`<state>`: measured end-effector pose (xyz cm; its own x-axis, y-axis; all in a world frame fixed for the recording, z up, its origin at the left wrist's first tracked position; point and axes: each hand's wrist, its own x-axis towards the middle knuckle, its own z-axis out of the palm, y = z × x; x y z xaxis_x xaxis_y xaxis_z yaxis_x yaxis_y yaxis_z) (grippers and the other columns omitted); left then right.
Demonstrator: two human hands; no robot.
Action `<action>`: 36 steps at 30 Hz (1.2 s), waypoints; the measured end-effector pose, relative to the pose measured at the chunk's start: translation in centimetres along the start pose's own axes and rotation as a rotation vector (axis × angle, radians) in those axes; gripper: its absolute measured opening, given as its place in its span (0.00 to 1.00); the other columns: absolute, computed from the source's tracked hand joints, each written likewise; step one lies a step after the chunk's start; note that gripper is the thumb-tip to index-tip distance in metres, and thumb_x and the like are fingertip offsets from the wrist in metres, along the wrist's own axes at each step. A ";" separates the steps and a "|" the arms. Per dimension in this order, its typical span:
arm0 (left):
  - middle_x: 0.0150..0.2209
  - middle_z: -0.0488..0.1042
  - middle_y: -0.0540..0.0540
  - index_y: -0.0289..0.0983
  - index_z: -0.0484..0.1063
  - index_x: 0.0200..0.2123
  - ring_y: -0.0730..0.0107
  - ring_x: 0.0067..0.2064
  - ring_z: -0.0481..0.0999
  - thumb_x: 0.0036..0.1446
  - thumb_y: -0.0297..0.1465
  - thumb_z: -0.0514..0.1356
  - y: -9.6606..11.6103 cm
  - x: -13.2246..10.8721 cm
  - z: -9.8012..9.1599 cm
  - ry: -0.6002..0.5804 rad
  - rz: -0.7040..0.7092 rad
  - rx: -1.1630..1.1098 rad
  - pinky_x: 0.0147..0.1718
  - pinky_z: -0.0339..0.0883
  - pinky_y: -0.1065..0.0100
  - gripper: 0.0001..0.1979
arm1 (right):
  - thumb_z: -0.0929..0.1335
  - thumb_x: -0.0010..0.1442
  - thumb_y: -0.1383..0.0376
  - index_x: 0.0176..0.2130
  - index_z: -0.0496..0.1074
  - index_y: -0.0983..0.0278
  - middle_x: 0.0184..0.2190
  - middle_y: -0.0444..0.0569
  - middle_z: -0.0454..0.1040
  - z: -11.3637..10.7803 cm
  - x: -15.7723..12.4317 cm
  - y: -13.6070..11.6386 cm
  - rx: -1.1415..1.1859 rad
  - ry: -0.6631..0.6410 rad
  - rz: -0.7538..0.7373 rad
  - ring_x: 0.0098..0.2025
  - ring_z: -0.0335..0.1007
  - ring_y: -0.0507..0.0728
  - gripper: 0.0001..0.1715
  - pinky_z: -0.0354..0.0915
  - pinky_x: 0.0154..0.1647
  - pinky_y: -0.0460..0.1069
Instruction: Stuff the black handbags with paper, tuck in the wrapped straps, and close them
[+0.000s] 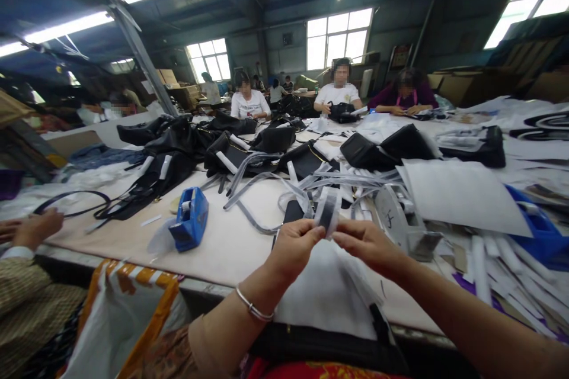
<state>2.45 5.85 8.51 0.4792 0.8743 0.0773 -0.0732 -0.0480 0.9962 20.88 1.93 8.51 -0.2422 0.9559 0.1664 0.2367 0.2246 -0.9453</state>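
Note:
Before me, my left hand [296,246] and my right hand [371,246] meet with their fingers closed on a short dark strap piece [328,213] wrapped in pale translucent film. Each hand pinches one side of its lower end. Under my hands a white foam sheet [320,296] hangs over the table edge, on top of a black bag [315,343] at my lap. Just behind the held strap lie a small black piece [293,212] and several clear plastic-wrapped straps [255,186]. My fingertips partly cover the strap's lower end.
A blue tape dispenser [191,219] stands left, a grey tape dispenser [400,219] right. Black bags [249,148] crowd the table's middle. White foam sheets [462,195] and paper strips [480,266] lie right. A co-worker's hand [42,228] is at left, near an orange-edged sack [128,302].

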 end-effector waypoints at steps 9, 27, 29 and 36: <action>0.24 0.65 0.50 0.34 0.75 0.27 0.73 0.28 0.63 0.58 0.39 0.62 -0.4 -0.2 -1.0 -0.096 0.153 0.284 0.29 0.56 0.70 0.14 | 0.71 0.56 0.55 0.23 0.61 0.63 0.16 0.36 0.51 0.7 0.9 -0.3 0.410 0.136 0.264 0.18 0.42 0.47 0.21 0.41 0.20 0.46; 0.28 0.71 0.50 0.35 0.79 0.32 0.71 0.34 0.68 0.55 0.31 0.62 -1.5 0.5 -0.1 0.040 0.089 0.302 0.35 0.58 0.70 0.07 | 0.73 0.52 0.52 0.24 0.60 0.63 0.16 0.33 0.50 -0.5 2.7 2.0 0.771 0.065 0.477 0.17 0.34 0.43 0.23 0.36 0.16 0.42; 0.27 0.70 0.51 0.35 0.78 0.31 0.72 0.32 0.66 0.55 0.32 0.62 -1.6 0.6 -0.4 0.012 0.080 0.375 0.33 0.57 0.70 0.07 | 0.74 0.48 0.56 0.23 0.59 0.63 0.15 0.32 0.48 -0.3 3.0 2.2 0.783 0.112 0.470 0.17 0.34 0.43 0.23 0.36 0.16 0.42; 0.18 0.51 0.60 0.38 0.63 0.28 0.81 0.19 0.47 0.46 0.51 0.67 -1.0 3.3 -0.9 -0.117 -0.441 -0.237 0.20 0.38 0.72 0.24 | 0.69 0.58 0.59 0.22 0.65 0.64 0.21 0.43 0.62 0.5 2.8 3.4 -0.378 0.194 -0.080 0.25 0.55 0.50 0.18 0.52 0.28 0.48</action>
<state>3.34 9.25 7.72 0.6029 0.7262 -0.3304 -0.0315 0.4355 0.8997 20.60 5.26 5.61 -0.1006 0.9424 0.3191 0.5615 0.3186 -0.7637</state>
